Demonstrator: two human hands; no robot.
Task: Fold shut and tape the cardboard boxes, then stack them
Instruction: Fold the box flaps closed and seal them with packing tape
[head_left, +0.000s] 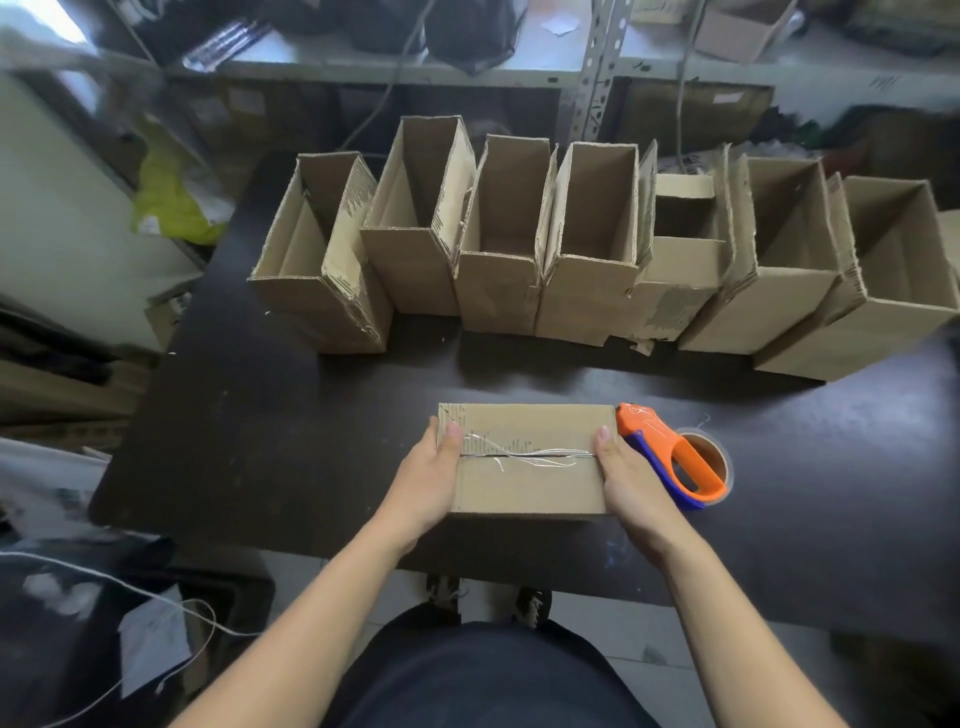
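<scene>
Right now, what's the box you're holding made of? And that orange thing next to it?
The closed box looks like plain brown corrugated cardboard, matte; the open boxes behind show wavy ridged edges. The tape dispenser beside the right hand seems to be smooth, slightly shiny plastic, orange with a blue part. Its roll appears to have a brown card core.

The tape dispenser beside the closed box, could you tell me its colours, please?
Orange handle with a blue-purple underside, on the tape dispenser; head view.

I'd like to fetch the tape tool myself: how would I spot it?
Look at the dark table, in front of the row of open boxes. Just right of the closed box held between both hands lies the tape dispenser, the only orange-and-blue thing among all the brown cardboard.
</scene>
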